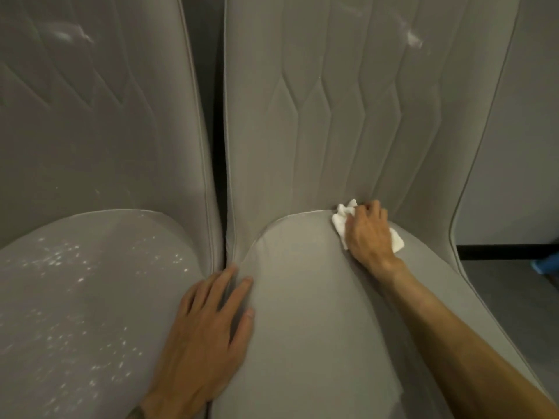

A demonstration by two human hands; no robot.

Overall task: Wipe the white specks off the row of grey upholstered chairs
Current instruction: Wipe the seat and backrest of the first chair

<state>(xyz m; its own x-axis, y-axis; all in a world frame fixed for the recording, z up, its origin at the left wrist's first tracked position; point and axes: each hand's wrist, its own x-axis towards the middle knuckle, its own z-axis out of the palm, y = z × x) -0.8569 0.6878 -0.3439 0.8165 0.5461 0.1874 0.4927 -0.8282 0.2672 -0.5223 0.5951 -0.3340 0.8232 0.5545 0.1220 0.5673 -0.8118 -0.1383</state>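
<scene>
Two grey upholstered chairs stand side by side. The left chair's seat (90, 297) is scattered with white specks (63, 255). The right chair's seat (302, 313) looks plain grey. My right hand (367, 234) grips a crumpled white cloth (340, 219) and presses it into the crease where the right seat meets its quilted backrest (332, 116). My left hand (208, 334) lies flat with fingers straight on the left edge of the right seat, beside the gap between the chairs. White smears mark both backrests near the top, one smear (414, 40) on the right chair.
A dark narrow gap (218, 146) separates the two chairs. A pale wall (520, 146) with a black skirting strip (508, 252) stands to the right, above grey floor. Something blue (547, 266) shows at the right edge.
</scene>
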